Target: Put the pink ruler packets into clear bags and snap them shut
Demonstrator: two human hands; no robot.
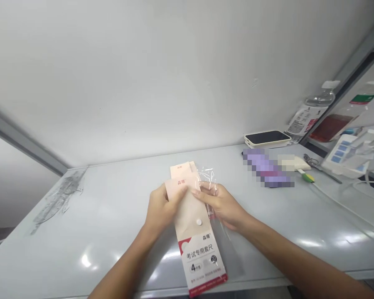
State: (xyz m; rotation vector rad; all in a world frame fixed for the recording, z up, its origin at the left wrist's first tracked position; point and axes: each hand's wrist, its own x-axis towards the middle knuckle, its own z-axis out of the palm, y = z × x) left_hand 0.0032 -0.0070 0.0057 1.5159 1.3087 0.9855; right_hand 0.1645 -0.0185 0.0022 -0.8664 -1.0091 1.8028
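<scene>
A long pale pink ruler-set packet [191, 211] tilts over the front part of the table. Its lower end has a white and red printed label, and a small white round button sits above that. My left hand [162, 207] is closed on the packet's left edge, thumb on its face. From the right, my right hand [222, 203] pinches its upper edge, together with a clear plastic sleeve [233, 253]. More pale cards [180, 169] stick out behind the packet's top. The right fingers are partly hidden behind the packet and plastic.
At the back right lie a phone [268, 137], a blurred purple packet [264, 166] and a white cable [339, 199] with a green and yellow plug. A clear bottle [311, 110] leans by the frame. A sketch-like print [60, 197] marks the table's left.
</scene>
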